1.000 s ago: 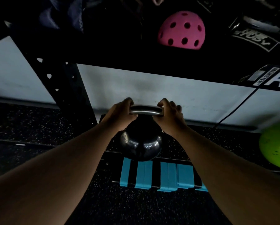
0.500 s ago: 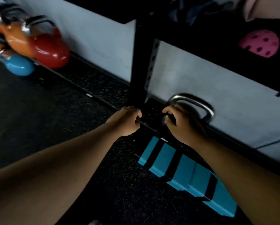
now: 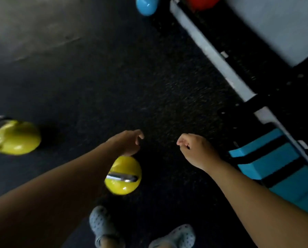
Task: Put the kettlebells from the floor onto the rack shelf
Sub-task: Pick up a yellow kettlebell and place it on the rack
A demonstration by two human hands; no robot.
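A yellow kettlebell (image 3: pixel 122 176) with a steel handle stands on the dark rubber floor, just under and nearer than my left hand (image 3: pixel 126 142). That hand hovers above it, holds nothing, and its fingers are loosely apart. My right hand (image 3: pixel 196 149) hangs to the right at the same height, fingers loosely curled and empty. A second yellow kettlebell (image 3: pixel 15 138) lies at the far left. At the top edge sit a blue kettlebell (image 3: pixel 146 5) and a red kettlebell (image 3: pixel 201 2). The rack's black frame (image 3: pixel 257 102) runs along the right; its shelf is out of view.
Blue foam blocks with black bands (image 3: pixel 274 167) lie by the rack's base at the right. My feet in grey clogs (image 3: pixel 103 228) stand at the bottom edge. A pale wall (image 3: pixel 283 24) rises behind the rack. The picture is blurred by motion.
My view has swung left and down, from the rack to the floor. Both hands have let go of the black kettlebell set by the rack and now hang empty over the floor.
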